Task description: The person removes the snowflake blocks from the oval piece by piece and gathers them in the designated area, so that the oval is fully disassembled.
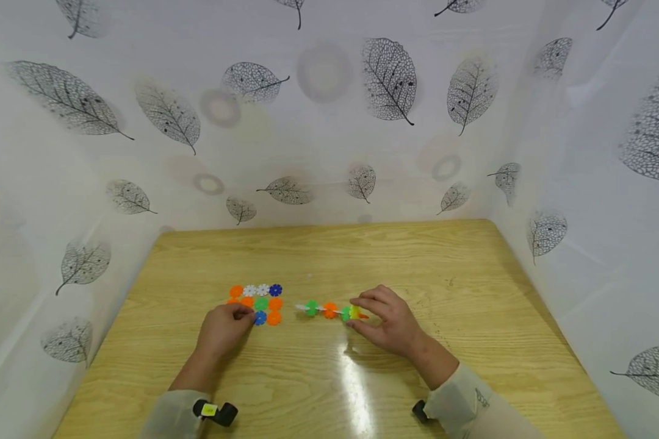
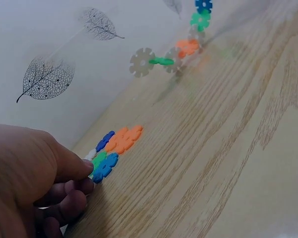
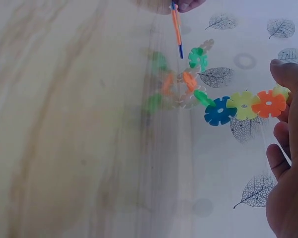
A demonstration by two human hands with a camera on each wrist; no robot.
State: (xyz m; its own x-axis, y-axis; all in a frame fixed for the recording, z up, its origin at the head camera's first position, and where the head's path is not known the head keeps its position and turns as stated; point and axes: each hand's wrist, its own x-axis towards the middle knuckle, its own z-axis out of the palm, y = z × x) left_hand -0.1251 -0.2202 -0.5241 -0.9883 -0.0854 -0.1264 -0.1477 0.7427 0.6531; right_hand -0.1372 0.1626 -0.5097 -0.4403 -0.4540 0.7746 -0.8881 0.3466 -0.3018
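Head view: on the glossy wood-grain table (image 1: 445,274), the right hand (image 1: 391,323) is nearer, pinching between thumb and fingers the three-o'clock end of a chain (image 1: 330,310) of thin, notched, plastic-looking discs, its long axis running nine to three. From the left hand's (image 1: 223,329) fingertips, the chain lies apart at three o'clock. Flat, flower-edged loose discs (image 1: 274,303) sit in rows from twelve to three o'clock of those fingertips, which close narrowly beside a blue disc (image 1: 260,317); whether they grip one, I cannot tell.

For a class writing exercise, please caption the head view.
Left hand at flat, colourful discs on a wooden table; right hand holding a chain of joined discs.
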